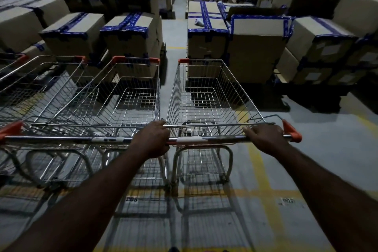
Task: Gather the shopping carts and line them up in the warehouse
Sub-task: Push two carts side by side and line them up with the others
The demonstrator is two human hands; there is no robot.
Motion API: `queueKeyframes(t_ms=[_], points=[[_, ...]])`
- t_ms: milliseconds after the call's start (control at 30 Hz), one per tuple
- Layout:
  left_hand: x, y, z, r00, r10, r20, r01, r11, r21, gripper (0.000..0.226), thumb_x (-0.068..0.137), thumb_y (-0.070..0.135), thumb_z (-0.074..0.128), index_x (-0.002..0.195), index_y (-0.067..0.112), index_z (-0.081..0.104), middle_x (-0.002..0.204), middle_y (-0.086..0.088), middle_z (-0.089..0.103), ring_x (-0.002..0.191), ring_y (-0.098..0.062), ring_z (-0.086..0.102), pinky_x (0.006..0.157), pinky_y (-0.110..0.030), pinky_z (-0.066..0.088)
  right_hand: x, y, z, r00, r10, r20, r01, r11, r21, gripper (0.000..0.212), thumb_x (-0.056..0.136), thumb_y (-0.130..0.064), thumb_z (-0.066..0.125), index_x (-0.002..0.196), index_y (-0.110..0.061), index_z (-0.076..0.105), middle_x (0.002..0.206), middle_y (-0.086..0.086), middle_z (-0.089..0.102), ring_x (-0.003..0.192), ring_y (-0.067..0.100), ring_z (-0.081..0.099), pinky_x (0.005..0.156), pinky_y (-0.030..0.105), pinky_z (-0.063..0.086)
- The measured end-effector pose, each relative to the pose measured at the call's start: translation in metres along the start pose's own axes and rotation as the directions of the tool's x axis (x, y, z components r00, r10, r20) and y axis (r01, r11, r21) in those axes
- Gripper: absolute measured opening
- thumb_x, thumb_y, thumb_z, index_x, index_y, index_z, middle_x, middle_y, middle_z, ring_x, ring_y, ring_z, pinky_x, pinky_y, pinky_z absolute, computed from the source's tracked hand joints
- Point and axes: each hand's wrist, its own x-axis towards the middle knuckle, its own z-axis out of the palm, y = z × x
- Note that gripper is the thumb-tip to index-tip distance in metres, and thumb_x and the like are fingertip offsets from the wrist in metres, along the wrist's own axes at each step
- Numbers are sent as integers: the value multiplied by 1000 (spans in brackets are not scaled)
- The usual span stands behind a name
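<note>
Four shopping carts [206, 98], two hands [153, 139].

One view only: head cam, wide-angle, facing fwd & down from standing height. Chrome wire shopping cart w/ orange corner caps [206, 96] close below lens; brown cardboard boxes w/ blue tape [255, 47] farther ahead.

The grey concrete floor [327, 159] bears painted yellow lines [259, 169] that cross beneath the wire shopping carts [126, 96]. These stand side by side, the rightmost cart [204, 98] just beside its neighbour. Beyond them, 2 blocks of taped cardboard boxes [255, 47] flank a narrow aisle [176, 32].
</note>
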Motion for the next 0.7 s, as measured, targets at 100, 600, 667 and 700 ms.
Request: queueKeyframes(t_ms=[100,600,667,700], points=[[0,0,-4,999,-44,17,44,999,10,36,81,40,68,114,24,67,138,-5,55,129,-19,47,101,-35,47,-2,24,-8,993,-115,8,115,987,-115,85,78,-91,17,114,-32,67,121,-3,64,115,18,53,109,50,30],[0,12,-9,997,-55,-59,52,997,-54,21,76,30,78,93,17,73,110,-6,70,125,-26,54,97,-39,47,-8,48,-11,993,105,-62,-117,961,-249,54,82,-52,60,134,-39,52,142,-5,46,135,18,37,110,58,25],[-1,18,-11,995,-43,-91,36,996,-84,19,72,25,81,87,16,74,103,-7,72,119,-29,59,92,-41,50,-9,51,-13,994,93,-56,-104,963,-247,57,83,-52,61,137,-38,50,144,-5,45,137,20,35,109,56,26],[-2,21,-13,993,-40,-111,30,996,-86,17,72,24,81,86,16,74,102,-8,72,114,-28,61,89,-39,50,-10,53,-14,995,84,-49,-94,965,-246,58,83,-53,61,138,-38,49,145,-4,43,139,21,34,109,55,26]])
